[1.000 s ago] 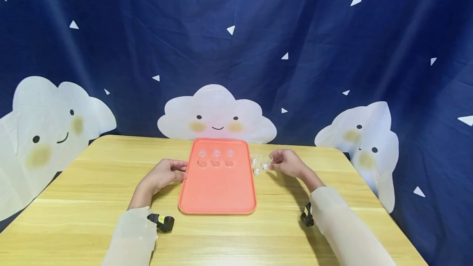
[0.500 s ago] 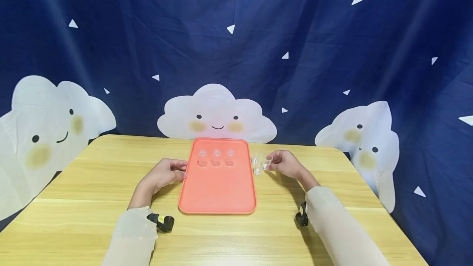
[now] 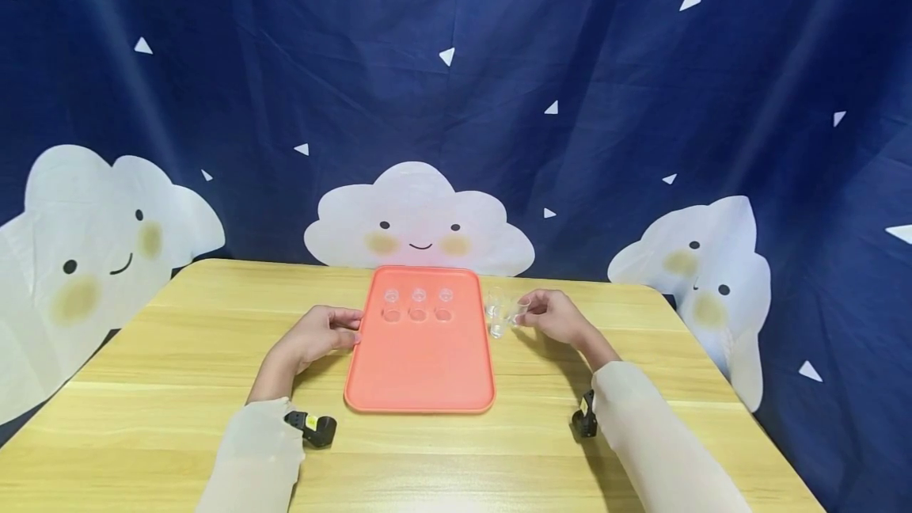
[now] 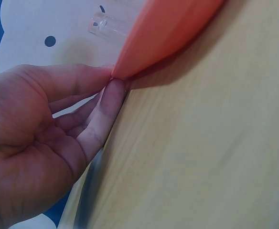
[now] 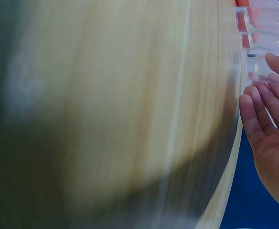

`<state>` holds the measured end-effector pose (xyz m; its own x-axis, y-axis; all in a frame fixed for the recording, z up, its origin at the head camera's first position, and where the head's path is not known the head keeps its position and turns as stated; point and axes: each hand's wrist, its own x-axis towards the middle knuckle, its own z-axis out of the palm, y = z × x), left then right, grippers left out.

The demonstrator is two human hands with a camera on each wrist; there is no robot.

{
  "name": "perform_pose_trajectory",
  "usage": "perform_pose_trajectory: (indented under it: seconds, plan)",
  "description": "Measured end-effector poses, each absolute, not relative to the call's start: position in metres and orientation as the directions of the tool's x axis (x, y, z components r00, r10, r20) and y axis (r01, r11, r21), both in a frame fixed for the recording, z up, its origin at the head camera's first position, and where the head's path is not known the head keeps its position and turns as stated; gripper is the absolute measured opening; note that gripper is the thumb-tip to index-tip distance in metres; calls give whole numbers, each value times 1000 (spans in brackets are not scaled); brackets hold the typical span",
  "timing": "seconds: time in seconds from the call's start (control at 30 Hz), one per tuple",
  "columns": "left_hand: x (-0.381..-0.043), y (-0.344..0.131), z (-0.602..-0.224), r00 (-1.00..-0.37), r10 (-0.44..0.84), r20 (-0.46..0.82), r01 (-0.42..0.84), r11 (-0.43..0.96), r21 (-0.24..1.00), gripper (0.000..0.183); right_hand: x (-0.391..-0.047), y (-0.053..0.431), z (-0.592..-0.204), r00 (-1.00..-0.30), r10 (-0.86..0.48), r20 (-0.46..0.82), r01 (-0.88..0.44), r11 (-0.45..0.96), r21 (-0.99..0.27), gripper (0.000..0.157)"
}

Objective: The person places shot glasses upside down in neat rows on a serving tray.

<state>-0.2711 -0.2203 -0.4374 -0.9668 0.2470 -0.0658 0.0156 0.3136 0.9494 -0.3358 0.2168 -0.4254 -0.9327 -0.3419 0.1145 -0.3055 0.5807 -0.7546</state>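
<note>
My left hand (image 3: 317, 333) pinches the left rim of a coral-red tray (image 3: 420, 370) between thumb and fingers. Three small clear shot glasses (image 3: 418, 305) stand in a row on the tray's far half, their narrower thick ends upward. Off the tray's right edge, three more stand close together on the table. The rightmost shot glass (image 3: 518, 313) is between the thumb and fingertips of my right hand (image 3: 557, 317), its thick base downward. In the right wrist view, that shot glass (image 5: 255, 67) sits beside two upright shot glasses (image 5: 268, 42).
Pale wood table (image 3: 427, 461) extends around the tray. Right behind its far edge hangs a dark blue curtain (image 3: 456, 101) with white clouds and triangles. The two glasses (image 3: 496, 327) left of the held one stand tight against it and near the tray rim.
My right hand has shifted slightly left, and the glass at its fingertips has moved only a little. My left hand and the tray stay in place.
</note>
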Motion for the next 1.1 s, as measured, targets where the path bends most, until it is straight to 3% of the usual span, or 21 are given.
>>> perform_pose_trajectory:
  seconds: [0.3,0.63,1.1]
  plan:
    - [-271,-221,-439,-967,245,-64,17,314,949,52,-329,219,-412,-936,-332,113,-289,546,-786,29]
    - [-272,-220,-439,-970,237,-60,22,329,944,51,-332,224,-403,-906,-364,216,-396,548,-737,26]
    - [-272,-220,-440,-971,232,-65,16,331,943,50,-328,215,-383,-877,-413,244,-455,558,-694,20]
